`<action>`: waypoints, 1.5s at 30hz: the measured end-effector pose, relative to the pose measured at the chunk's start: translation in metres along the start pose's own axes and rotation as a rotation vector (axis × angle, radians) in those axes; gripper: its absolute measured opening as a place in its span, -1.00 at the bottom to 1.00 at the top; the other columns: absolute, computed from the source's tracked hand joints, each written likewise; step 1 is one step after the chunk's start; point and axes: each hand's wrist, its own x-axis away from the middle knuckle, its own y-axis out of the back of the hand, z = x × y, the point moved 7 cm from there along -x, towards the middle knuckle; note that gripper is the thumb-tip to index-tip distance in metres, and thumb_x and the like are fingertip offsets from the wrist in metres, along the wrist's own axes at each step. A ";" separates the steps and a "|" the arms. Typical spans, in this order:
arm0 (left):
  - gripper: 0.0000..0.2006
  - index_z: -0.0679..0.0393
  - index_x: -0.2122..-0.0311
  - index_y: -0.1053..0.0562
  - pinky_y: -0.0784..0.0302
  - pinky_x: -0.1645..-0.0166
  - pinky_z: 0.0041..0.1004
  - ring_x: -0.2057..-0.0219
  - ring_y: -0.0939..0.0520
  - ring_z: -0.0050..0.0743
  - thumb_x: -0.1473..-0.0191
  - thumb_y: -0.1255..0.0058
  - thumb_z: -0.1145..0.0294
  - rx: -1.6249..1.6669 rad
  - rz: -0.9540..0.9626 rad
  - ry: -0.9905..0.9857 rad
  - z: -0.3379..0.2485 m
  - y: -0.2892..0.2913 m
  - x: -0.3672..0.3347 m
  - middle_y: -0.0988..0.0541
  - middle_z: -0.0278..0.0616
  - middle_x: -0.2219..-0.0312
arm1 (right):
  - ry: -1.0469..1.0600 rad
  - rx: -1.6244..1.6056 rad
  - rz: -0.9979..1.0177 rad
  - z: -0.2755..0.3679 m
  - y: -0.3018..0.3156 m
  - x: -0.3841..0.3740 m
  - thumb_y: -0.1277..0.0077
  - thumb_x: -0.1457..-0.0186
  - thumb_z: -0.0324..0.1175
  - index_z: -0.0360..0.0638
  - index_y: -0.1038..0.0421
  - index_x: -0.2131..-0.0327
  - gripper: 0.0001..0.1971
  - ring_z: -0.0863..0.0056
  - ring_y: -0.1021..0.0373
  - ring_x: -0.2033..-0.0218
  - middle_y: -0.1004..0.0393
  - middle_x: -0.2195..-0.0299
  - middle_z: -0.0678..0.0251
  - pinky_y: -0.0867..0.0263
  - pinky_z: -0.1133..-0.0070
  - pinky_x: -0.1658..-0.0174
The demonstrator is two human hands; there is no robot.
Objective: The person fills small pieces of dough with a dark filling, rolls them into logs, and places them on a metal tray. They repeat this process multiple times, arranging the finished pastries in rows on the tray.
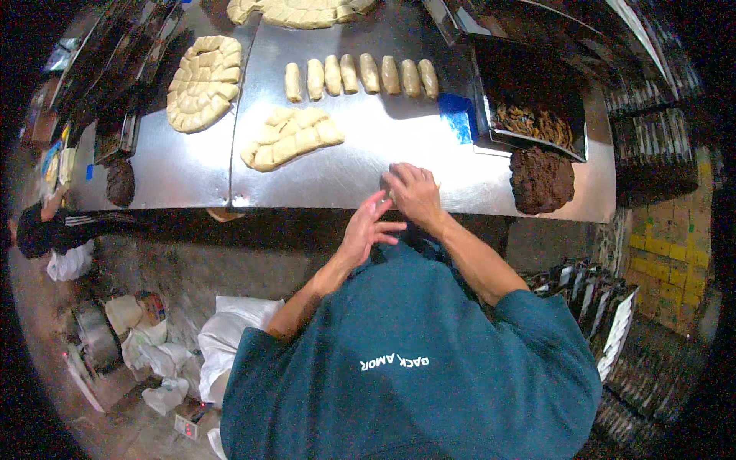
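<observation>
Close to the front edge of the metal table, my right hand (415, 195) is bent palm down, its fingers curled together. A pale sliver shows at its edge, but what lies under the palm is hidden. My left hand (369, 233) is just beside it at the table edge, fingers spread, with nothing visible in them. Beyond the hands, several pale dough rolls (369, 73) lie side by side in a row. A cluster of cut dough pieces (295, 139) rests to the left of my hands, nearer than the row.
Farther left is a round slab of cut dough (202, 84); another dough slab (303, 11) sits at the back. Right, a dark brown mass (541, 181) adjoins a metal tray (537, 142) with brown strips. Stacked trays (590, 310) and white sacks (234, 337) flank me below.
</observation>
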 end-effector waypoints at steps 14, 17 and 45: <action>-0.36 0.12 -0.26 0.04 -0.61 0.32 -0.42 0.13 -0.58 -0.13 -0.22 0.34 -0.07 -0.268 -0.169 -0.170 -0.008 -0.005 -0.018 -0.12 0.03 -0.21 | -0.880 -1.371 -0.311 -0.102 0.019 0.044 0.36 -0.27 -0.19 -0.33 -0.07 -0.13 -0.52 0.26 -0.22 -0.08 -0.26 -0.03 0.01 -0.08 0.34 -0.18; -0.41 0.16 -0.26 0.02 -0.59 0.31 -0.42 0.14 -0.57 -0.17 -0.26 0.38 0.00 -0.289 -0.206 -0.155 -0.008 -0.013 -0.026 -0.13 0.04 -0.20 | -0.745 -1.343 -0.096 -0.085 0.004 0.048 0.35 -0.29 -0.11 -0.32 0.05 -0.20 -0.44 0.21 -0.18 -0.11 -0.16 -0.11 0.06 -0.03 0.35 -0.22; -0.73 0.28 0.06 -0.38 -0.53 0.16 -0.43 0.19 -0.58 -0.34 -0.18 0.14 0.39 -0.273 -0.760 -0.507 -0.223 0.186 0.124 -0.51 -0.10 0.12 | -0.455 -0.596 0.277 0.047 -0.110 -0.309 -0.03 0.00 -0.34 -0.10 -0.26 -0.11 -0.46 0.37 -0.38 0.45 -0.43 0.48 0.13 -0.29 0.46 0.35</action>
